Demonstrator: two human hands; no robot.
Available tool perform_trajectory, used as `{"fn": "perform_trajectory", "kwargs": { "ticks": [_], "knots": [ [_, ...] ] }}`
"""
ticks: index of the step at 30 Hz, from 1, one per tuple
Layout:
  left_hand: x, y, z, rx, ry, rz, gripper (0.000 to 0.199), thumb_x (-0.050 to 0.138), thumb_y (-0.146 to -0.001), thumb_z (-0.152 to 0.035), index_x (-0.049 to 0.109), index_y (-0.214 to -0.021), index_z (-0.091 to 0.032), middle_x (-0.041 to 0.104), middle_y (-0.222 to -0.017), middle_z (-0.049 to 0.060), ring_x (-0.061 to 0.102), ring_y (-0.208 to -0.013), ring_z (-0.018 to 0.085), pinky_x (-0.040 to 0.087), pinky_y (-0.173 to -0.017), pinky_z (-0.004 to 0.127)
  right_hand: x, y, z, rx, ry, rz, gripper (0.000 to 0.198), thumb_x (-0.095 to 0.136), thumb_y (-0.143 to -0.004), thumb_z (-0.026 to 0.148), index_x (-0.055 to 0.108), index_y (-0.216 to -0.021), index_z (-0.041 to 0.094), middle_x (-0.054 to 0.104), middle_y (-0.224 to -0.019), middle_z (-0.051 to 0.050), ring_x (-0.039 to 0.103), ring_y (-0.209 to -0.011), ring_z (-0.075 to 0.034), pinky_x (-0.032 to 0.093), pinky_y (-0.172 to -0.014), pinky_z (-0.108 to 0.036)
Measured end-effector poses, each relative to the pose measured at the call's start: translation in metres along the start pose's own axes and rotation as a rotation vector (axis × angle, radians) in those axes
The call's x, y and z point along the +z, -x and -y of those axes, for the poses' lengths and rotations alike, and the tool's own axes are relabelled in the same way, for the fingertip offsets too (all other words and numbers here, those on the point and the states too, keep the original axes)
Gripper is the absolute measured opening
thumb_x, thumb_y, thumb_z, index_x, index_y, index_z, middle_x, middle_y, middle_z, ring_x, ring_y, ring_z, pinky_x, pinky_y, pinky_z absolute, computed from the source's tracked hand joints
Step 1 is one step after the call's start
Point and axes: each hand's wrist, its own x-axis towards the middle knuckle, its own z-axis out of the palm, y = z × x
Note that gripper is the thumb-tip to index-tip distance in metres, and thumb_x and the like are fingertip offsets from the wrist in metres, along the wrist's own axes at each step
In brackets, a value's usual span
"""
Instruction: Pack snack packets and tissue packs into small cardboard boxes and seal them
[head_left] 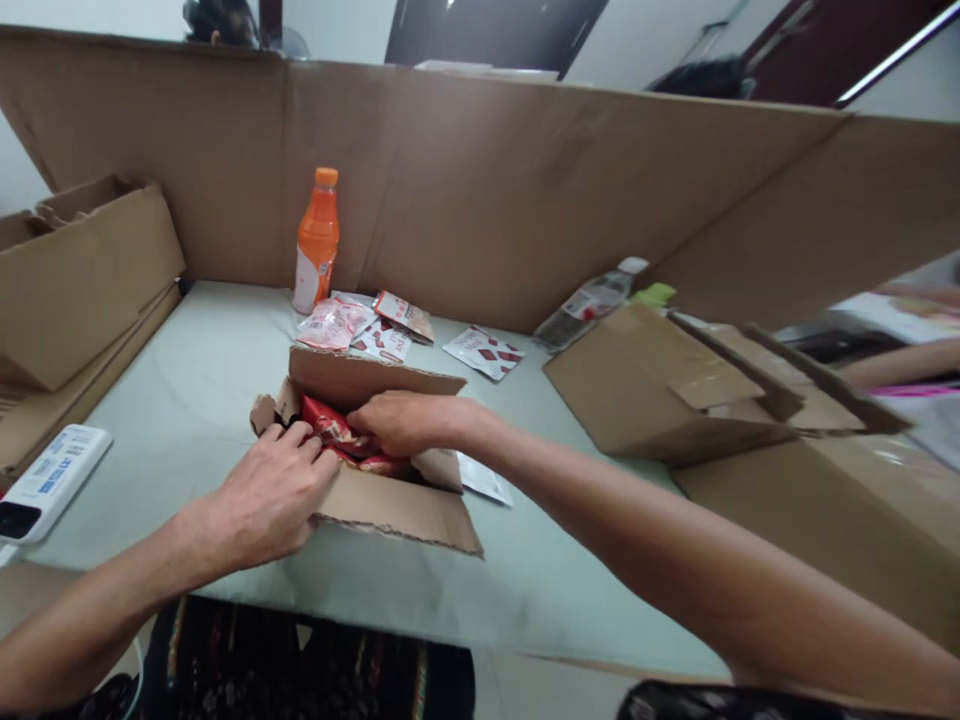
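Observation:
An opened small cardboard box point(397, 510) with raised flaps sits on the table in front of me. Red shiny packets point(330, 425) lie inside it. My left hand point(274, 490) grips the box's near left edge, its fingers curled over the rim and the thumb hidden. Reaching into the box from the right, my right hand point(397, 420) is closed on a red packet, its fingertips partly out of sight. Just behind the box are a pink packet point(335, 322), a red-and-white sachet point(405, 315) and another patterned sachet point(484, 352).
An orange drink bottle point(318, 240) stands at the back. A clear bottle point(589, 305) leans by a cardboard box point(637, 370) on the right. More cardboard point(82, 280) and a white power bank point(56, 480) are on the left. A tall cardboard wall point(480, 190) borders the table.

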Motion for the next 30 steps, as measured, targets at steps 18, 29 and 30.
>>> {"fn": "perform_trajectory", "kwargs": {
  "ticks": [18,29,30],
  "knots": [
    [0.025,0.035,0.035,-0.148,0.261,-0.751,0.066,0.065,-0.097,-0.028,0.038,-0.157,-0.033,0.048,-0.161,0.01,0.05,-0.147,0.034,0.047,-0.12,0.056,0.136,0.082,-0.02,0.052,-0.532,-1.134,0.022,0.055,-0.104,0.031,0.075,-0.112,0.024,0.076,-0.13,-0.011,0.07,-0.123,-0.027,0.058,-0.103,-0.048],
    [0.032,0.012,0.035,-0.263,0.5,-0.669,0.056,0.059,-0.1,-0.041,0.043,-0.151,-0.024,0.073,-0.128,0.011,0.071,-0.118,0.029,0.059,-0.105,0.05,0.157,0.076,-0.029,-0.179,-0.845,-1.032,0.051,0.038,-0.109,0.056,0.06,-0.147,0.031,0.063,-0.151,-0.009,0.054,-0.145,-0.03,0.047,-0.117,-0.056],
    [0.033,0.01,0.035,-0.286,0.483,-0.681,0.058,0.06,-0.1,-0.041,0.041,-0.152,-0.024,0.072,-0.129,0.012,0.071,-0.118,0.029,0.059,-0.104,0.05,0.158,0.077,-0.028,-0.183,-0.852,-1.035,0.054,0.036,-0.108,0.06,0.057,-0.15,0.032,0.062,-0.152,-0.01,0.054,-0.145,-0.03,0.047,-0.116,-0.056]
  ]
}}
